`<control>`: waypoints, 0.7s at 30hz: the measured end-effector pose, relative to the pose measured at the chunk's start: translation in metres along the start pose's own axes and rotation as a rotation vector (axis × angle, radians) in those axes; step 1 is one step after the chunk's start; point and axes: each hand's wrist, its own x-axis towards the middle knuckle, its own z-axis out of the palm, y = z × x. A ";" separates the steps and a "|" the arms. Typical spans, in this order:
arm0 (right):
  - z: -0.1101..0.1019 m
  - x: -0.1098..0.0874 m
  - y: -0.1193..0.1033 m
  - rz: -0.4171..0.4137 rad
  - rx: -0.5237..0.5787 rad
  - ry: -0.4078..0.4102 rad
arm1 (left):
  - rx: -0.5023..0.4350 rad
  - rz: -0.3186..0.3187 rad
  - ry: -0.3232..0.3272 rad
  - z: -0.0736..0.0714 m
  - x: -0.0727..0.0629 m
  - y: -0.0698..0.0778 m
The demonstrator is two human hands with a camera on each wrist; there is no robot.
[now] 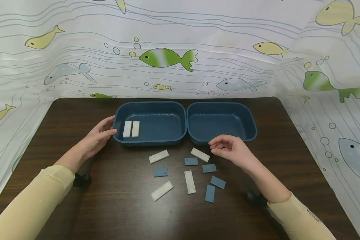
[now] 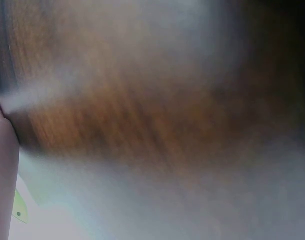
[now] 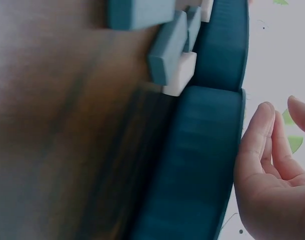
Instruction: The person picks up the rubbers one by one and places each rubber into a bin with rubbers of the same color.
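Note:
My left hand (image 1: 99, 136) rests against the left end of a blue plastic bin (image 1: 150, 144), its thumb at the rim and its fingertips hidden behind the wall. Inside that bin, two white tiles (image 1: 127, 129) stand side by side. Over the front edge of a second blue bin (image 1: 222, 104) hovers my right hand (image 1: 232, 150), its fingers loosely bent, with nothing held. A white tile (image 1: 200, 155) lies on the table just left of its fingertips. In the right wrist view, a gap shows between the thumb and fingers (image 3: 255, 135).
Several white tiles (image 1: 162, 191) and blue tiles (image 1: 210, 193) lie scattered on the dark wooden table (image 1: 117, 206) in front of the bins. A fish-printed sheet (image 1: 174, 30) hangs behind and at both sides. The left wrist view is mostly blurred.

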 end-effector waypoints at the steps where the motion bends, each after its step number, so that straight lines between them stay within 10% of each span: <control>1: 0.000 -0.001 0.002 0.005 0.000 0.001 | -0.002 0.000 -0.001 0.000 0.000 0.000; 21: 0.006 -0.005 0.030 0.051 -0.078 -0.030 | -0.011 -0.019 -0.003 0.000 0.001 -0.001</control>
